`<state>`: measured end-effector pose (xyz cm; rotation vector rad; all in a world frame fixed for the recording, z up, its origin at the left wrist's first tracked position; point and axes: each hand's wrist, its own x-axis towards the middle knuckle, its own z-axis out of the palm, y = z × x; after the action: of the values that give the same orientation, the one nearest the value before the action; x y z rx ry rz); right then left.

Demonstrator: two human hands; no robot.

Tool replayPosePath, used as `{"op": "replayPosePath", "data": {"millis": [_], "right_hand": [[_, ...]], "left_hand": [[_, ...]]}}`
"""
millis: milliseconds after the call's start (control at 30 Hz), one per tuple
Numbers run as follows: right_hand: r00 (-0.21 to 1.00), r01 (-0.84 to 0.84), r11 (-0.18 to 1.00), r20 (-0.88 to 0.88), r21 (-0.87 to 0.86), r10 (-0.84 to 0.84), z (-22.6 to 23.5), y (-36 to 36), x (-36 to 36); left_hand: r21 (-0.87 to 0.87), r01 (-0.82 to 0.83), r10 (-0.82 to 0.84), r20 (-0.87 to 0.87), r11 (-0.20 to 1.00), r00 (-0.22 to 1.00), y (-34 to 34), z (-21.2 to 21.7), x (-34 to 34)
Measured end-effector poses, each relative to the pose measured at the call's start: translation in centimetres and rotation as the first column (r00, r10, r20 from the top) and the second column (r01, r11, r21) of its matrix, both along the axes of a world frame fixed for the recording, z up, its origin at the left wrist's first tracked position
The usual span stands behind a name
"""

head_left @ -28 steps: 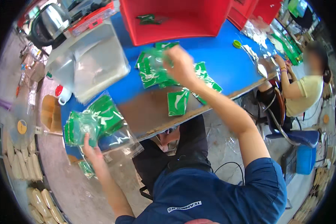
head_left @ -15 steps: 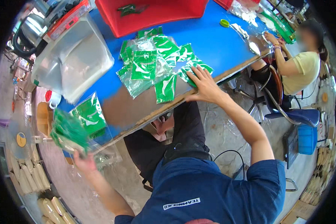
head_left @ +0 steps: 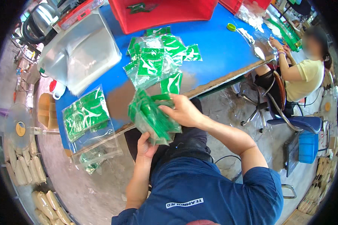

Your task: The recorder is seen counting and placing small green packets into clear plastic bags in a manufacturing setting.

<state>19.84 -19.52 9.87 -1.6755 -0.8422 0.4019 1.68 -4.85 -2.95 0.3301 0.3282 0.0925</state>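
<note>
Just off the table's front edge, my left hand [head_left: 147, 146] is closed round the lower end of a bundle of green packets in clear plastic [head_left: 148, 116]. My right hand [head_left: 184, 111] comes in from the right, its fingers and thumb closed on a green packet [head_left: 162, 98] at the bundle's upper right side. Some of its fingertips are hidden. Beyond the hands lies a loose heap of green packets [head_left: 151, 64] in clear bags. To the left, a larger clear bag [head_left: 87, 115] holding green packets lies on the table corner, its open end hanging over the edge.
A red bin [head_left: 165, 20] stands at the far side of the blue table [head_left: 218, 48]. A container with clear plastic bags [head_left: 92, 52] is at the left, near a white and red cup [head_left: 57, 90]. A person in a yellow top [head_left: 306, 77] sits at the right end.
My left hand has brought the bundle from the left corner to the middle. My right hand has picked a packet off the heap's right side and drawn it to the bundle.
</note>
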Motion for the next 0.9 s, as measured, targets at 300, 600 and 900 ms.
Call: {"op": "replayPosePath", "data": {"millis": [300,600,900], "right_hand": [[0.628,0.376,0.827,0.771,-0.418,0.104,-4.5,2.0,-0.1],[0.764,0.339,0.932,0.542,0.126,-0.351,-2.7,-1.0,2.4],[0.825,0.517,0.745,-0.479,0.422,-0.301,-0.1,1.6,-0.6]], "left_hand": [[0.161,-0.293,0.292,0.027,0.943,0.956,3.6,0.6,-6.9],[0.15,-0.14,0.108,0.202,0.979,0.973,3.6,1.9,-5.3],[-0.133,-0.031,0.041,0.077,0.991,0.996,-1.6,6.4,3.9]]}}
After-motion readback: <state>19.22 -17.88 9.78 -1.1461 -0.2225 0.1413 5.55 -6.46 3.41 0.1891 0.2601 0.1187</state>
